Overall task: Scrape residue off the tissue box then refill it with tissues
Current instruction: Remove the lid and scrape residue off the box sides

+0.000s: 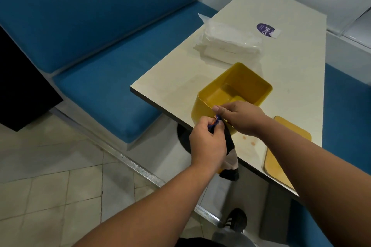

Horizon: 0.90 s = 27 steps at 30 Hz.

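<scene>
A yellow tissue box (241,84) stands open-side up near the cream table's (281,62) front corner, tilted toward me. My right hand (241,118) grips its near rim. My left hand (206,142) holds a small blue-and-orange tool against the box's near wall, with a dark cloth (230,158) hanging below it. The box's yellow lid (285,152) lies flat on the table by my right forearm. A pack of white tissues (228,42) in clear wrap lies further back on the table.
A purple round sticker (265,29) lies at the table's far end. Blue bench seats (104,86) flank the table left and right. Tiled floor (60,186) and a metal rail lie below; my shoe (236,219) shows by the table base.
</scene>
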Tool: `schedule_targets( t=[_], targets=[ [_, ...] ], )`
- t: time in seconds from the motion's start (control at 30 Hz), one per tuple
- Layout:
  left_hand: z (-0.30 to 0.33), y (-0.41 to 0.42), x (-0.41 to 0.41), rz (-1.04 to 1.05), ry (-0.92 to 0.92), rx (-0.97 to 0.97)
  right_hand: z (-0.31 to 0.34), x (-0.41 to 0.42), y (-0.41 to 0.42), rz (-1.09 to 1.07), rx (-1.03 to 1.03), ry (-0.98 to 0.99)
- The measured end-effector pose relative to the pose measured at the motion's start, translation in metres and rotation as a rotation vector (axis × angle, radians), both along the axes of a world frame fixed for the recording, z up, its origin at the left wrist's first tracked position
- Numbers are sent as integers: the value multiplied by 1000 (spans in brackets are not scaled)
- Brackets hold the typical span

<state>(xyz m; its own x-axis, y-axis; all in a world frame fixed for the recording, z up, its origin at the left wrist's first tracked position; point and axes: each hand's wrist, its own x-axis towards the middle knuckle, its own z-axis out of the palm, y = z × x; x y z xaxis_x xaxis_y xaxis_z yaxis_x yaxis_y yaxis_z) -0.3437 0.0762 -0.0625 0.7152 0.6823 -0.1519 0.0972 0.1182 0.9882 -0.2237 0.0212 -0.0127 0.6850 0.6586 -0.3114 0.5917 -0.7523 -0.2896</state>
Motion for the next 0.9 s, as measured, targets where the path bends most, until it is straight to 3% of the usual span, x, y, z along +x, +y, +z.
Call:
schedule_targets(
  t=[0.23,0.4,0.53,0.73,0.9],
  targets=[
    [4,8,5,73,31,-4,4,-4,1,-12,-18,19],
    [3,-3,-1,-23,25,12,4,-3,1,-27,-26,25],
    [3,19,5,67,57,-21,5,-4,1,-31,-37,27],
    [1,-1,-2,-4,17,56,4,-5,1,-44,-19,26],
    [-6,16,2,54,31,122,3,-6,2,-36,-31,11]
  ],
)
